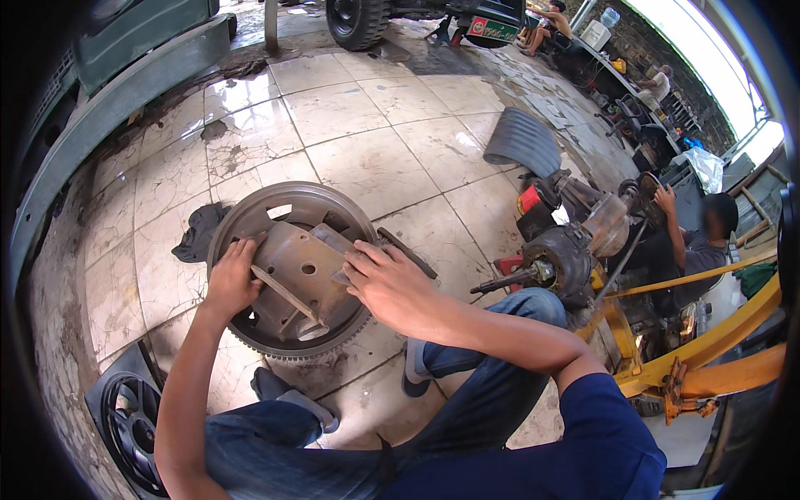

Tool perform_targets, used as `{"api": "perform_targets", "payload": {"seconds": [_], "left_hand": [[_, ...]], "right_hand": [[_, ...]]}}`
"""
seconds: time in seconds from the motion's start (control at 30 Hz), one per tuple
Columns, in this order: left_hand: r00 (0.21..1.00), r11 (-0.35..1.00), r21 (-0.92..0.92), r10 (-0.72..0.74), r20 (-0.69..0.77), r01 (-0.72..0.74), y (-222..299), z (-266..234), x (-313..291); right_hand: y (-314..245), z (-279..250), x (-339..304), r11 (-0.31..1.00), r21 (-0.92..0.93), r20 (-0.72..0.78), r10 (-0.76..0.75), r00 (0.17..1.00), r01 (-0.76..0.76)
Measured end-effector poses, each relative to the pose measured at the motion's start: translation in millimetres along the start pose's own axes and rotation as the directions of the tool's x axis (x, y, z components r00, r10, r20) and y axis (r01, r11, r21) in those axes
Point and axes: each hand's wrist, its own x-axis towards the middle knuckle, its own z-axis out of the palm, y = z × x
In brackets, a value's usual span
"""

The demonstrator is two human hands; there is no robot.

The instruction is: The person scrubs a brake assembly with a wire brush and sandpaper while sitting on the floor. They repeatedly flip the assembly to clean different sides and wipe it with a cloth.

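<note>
A brown metal plate (293, 253) with several holes sits tilted inside a large round metal ring (350, 202) on the floor. The ring's near outer edge is toothed. My left hand (235, 282) is closed on the plate's left side. Beside its thumb a narrow, bar-like piece (287, 296) slants across toward the near rim; I cannot tell whether it is loose or part of the plate. My right hand (385, 279) grips the plate's right edge with bent fingers, its palm turned down. The undersides of the plate and of my fingers are hidden.
Dark cloth (200, 233) lies left of the ring, a black spoked fan-like part (133, 425) nearer me. To the right stand a greasy axle assembly (575, 250) and a yellow frame (708, 350); a co-worker (692, 250) sits behind. A curved ribbed sheet (523, 142) lies farther off.
</note>
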Motion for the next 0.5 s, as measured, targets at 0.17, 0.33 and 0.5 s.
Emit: {"api": "perform_targets", "payload": {"seconds": [0.17, 0.33, 0.5], "left_hand": [[0.998, 0.998, 0.041, 0.046, -0.054, -0.043, -10.1, 5.7, -0.7], [0.999, 0.998, 0.052, 0.041, -0.035, -0.04, -1.9, 0.5, -0.9], [1.0, 0.998, 0.066, -0.013, -0.009, 0.014, 1.9, -2.5, -0.7]], "right_hand": [[7.5, 13.4, 5.9, 0.999, -0.035, -0.083, -0.003, 0.997, 0.0], [-0.3, 6.7, -3.5, 1.0, 0.016, -0.072, -0.023, 0.997, 0.024], [5.1, 6.1, 7.5, 0.998, 0.037, -0.057, 0.049, 0.997, -0.047]]}}
